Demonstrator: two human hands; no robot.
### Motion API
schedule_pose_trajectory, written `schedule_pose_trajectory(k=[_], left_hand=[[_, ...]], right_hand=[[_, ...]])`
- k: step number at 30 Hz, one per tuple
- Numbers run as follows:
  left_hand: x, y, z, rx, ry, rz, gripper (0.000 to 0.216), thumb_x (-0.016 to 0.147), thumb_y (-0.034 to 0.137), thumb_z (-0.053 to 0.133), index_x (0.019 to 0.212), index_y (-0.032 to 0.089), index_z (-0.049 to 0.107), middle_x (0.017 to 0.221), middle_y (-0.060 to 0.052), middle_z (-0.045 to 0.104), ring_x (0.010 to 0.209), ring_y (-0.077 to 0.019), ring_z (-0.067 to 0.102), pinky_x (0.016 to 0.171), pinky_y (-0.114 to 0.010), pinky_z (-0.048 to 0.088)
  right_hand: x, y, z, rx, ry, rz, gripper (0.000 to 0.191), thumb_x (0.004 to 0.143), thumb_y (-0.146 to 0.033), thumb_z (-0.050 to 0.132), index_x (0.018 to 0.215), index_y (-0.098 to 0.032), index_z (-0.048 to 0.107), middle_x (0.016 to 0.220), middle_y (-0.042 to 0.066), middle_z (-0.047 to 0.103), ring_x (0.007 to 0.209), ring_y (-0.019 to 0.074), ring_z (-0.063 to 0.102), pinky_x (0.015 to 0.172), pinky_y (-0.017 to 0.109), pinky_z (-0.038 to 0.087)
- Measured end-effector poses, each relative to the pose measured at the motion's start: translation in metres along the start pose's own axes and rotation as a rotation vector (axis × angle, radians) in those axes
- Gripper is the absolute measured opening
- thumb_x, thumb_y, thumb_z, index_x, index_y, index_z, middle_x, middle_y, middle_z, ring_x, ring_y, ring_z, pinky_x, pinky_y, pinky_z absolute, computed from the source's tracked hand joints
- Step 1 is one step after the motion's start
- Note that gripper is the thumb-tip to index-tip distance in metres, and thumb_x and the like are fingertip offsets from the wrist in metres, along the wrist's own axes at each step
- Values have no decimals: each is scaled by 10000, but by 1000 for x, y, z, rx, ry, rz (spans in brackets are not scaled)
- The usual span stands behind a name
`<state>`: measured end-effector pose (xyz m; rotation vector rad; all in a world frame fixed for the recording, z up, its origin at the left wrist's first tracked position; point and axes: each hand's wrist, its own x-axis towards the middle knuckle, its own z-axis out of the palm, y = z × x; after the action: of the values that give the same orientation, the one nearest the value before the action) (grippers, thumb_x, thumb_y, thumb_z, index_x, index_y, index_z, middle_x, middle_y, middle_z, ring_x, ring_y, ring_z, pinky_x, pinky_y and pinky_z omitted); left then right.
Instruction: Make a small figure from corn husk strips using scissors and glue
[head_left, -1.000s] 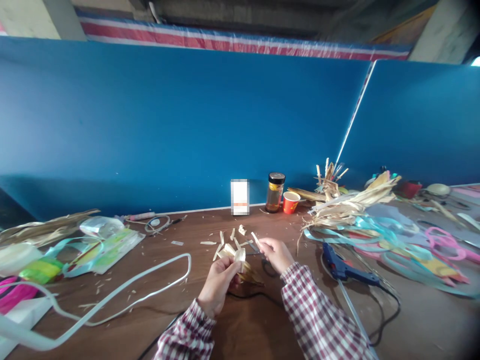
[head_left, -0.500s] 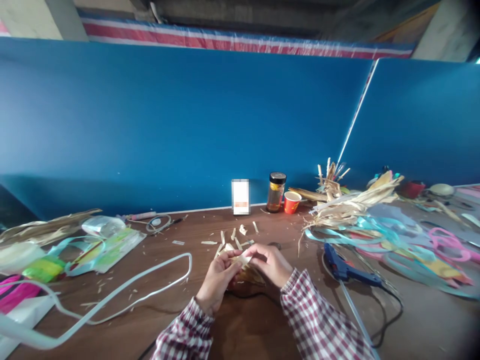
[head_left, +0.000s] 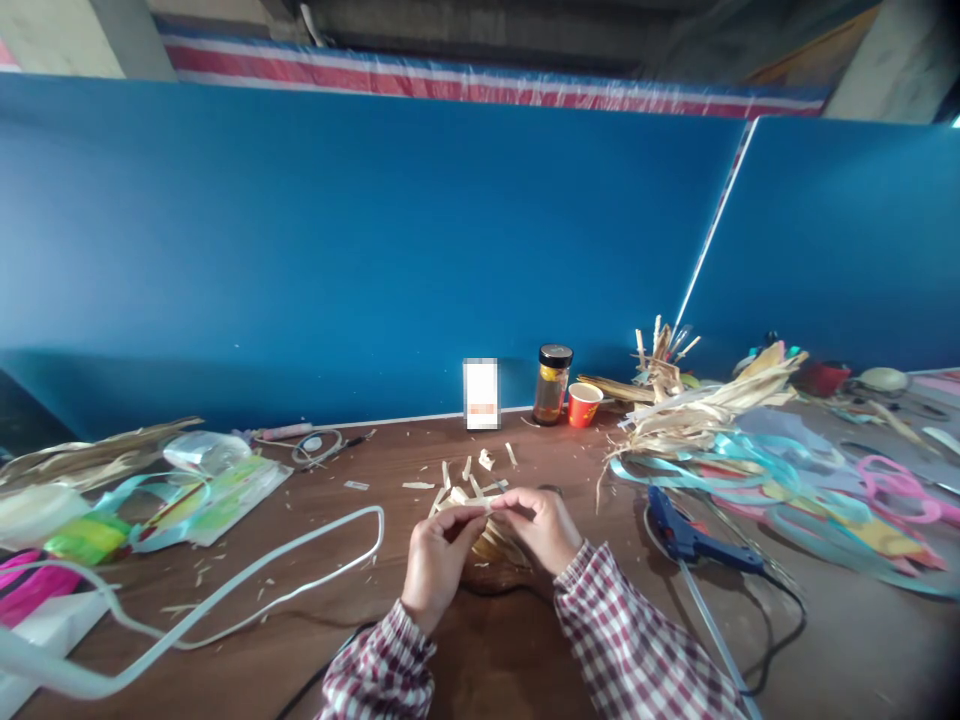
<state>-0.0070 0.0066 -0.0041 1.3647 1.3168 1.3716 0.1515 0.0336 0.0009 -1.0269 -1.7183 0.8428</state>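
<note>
Close together over the middle of the table, both hands are closed in a fingertip pinch. My left hand [head_left: 439, 562] and my right hand [head_left: 545, 532] hold the two ends of a small pale strip of dried husk [head_left: 489, 506], mostly covered by the fingertips. Just below it, between the hands, lies a yellowish bundle of husk [head_left: 499, 547], partly hidden. Cut husk scraps [head_left: 472, 485] are scattered beyond the fingers.
Right of the hands lies a blue glue gun [head_left: 694, 540] with its cord. Behind it are ribbons [head_left: 720, 455] and a husk heap [head_left: 705, 405]. A lidded jar [head_left: 553, 388] and red cup [head_left: 584, 406] stand at the blue partition. A white looped tube [head_left: 247, 570] crosses the left side.
The pale strip, seen broader before, now shows only as a thin sliver between the fingertips. My left hand has turned and shifted slightly right; my right hand has moved slightly left.
</note>
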Motion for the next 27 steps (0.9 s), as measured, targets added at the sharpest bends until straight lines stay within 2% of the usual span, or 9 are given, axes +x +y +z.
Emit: schedule_pose_trajectory(k=[4, 8, 12, 16, 27], left_hand=[[-1, -1, 2, -65, 2, -63, 247, 636, 337, 718, 829, 184, 736, 765, -61, 725, 697, -203, 650, 667, -284, 518], [-1, -4, 4, -204, 12, -155, 253, 633, 355, 723, 797, 162, 726, 675, -47, 714, 658, -183, 656, 652, -270, 529], [0, -7, 5, -300, 18, -215, 277, 614, 351, 741, 801, 147, 725, 709, -46, 714, 687, -175, 653, 679, -264, 525], [-1, -4, 5, -348, 61, -281, 299, 559, 343, 778, 743, 116, 716, 641, -37, 688, 604, -143, 621, 619, -239, 512], [-2, 3, 7, -421, 122, -340, 315, 488, 341, 811, 669, 113, 693, 590, -11, 658, 554, -110, 592, 603, -241, 513]], right_hand=[[0, 1, 3, 55, 21, 49, 185, 760, -353, 627, 794, -181, 688, 795, 43, 714, 737, 189, 659, 691, 291, 516], [0, 1, 5, 110, 12, 131, 182, 743, -342, 637, 773, -166, 675, 732, 34, 699, 663, 165, 636, 626, 262, 501], [1, -1, 6, 225, 15, 189, 215, 730, -372, 643, 737, -158, 660, 687, 20, 680, 629, 145, 616, 610, 253, 495], [1, -1, 6, 289, 24, 251, 250, 707, -408, 658, 718, -159, 646, 651, 7, 664, 598, 135, 603, 593, 252, 493], [0, -5, 8, 270, 60, 240, 254, 695, -414, 659, 688, -163, 619, 584, -4, 629, 543, 124, 569, 543, 239, 453]])
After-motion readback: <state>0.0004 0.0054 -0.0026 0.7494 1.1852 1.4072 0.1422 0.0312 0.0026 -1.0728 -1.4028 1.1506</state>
